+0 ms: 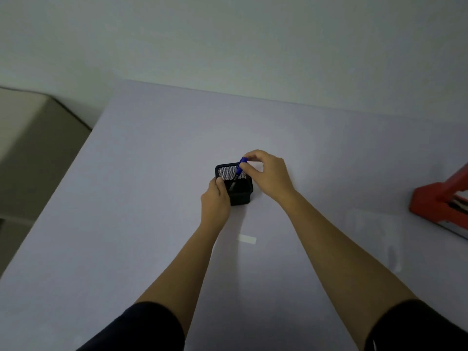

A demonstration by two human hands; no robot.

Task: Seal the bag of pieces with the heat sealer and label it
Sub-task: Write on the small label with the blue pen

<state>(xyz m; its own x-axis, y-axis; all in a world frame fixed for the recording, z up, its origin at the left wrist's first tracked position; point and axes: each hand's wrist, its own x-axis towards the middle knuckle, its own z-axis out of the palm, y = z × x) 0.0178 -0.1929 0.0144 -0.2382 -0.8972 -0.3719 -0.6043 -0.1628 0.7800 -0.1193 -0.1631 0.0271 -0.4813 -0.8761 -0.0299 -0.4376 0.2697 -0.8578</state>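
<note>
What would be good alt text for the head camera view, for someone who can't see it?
A person's right hand pinches the top of a blue marker standing in a black mesh pen holder, which the left hand steadies on a pale table. A small white label strip lies nearer the person, and a red heat sealer sits at the right edge.

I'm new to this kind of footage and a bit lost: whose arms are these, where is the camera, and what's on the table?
This is one picture from a camera worn on a person's head, looking down at their own bare arms. The left hand steadies a black mesh pen holder on the grey table. The right hand pinches a blue marker that stands in the holder. Nearer lies a small white label. The red heat sealer sits at the right edge, with a clear bag faintly visible beside it.
</note>
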